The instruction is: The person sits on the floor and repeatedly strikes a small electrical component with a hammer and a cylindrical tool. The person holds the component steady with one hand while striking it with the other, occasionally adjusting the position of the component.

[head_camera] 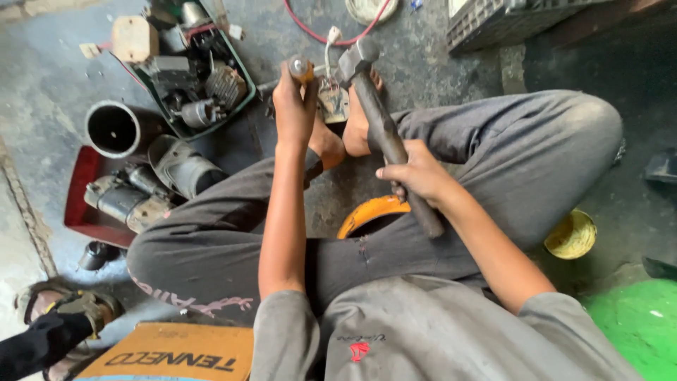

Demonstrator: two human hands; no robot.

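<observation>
My left hand [294, 106] grips an upright tool with an orange handle and a metal cap [301, 68], held over a small metal part [332, 101] on the floor between my feet. In my right hand [416, 173] is the dark handle of a hammer [381, 127], whose steel head [357, 56] is raised just right of the tool's cap. I sit on the floor with knees spread, in grey trousers. A white wire runs up from the part.
A green crate [243, 79] of motor parts sits at top left, with a metal pipe [113, 129] and a red tray [79, 190] of starter motors beside it. An orange curved object [370, 212], a yellow bowl [571, 235], a cardboard box [173, 353] and another person's sandalled foot [67, 310] lie nearby.
</observation>
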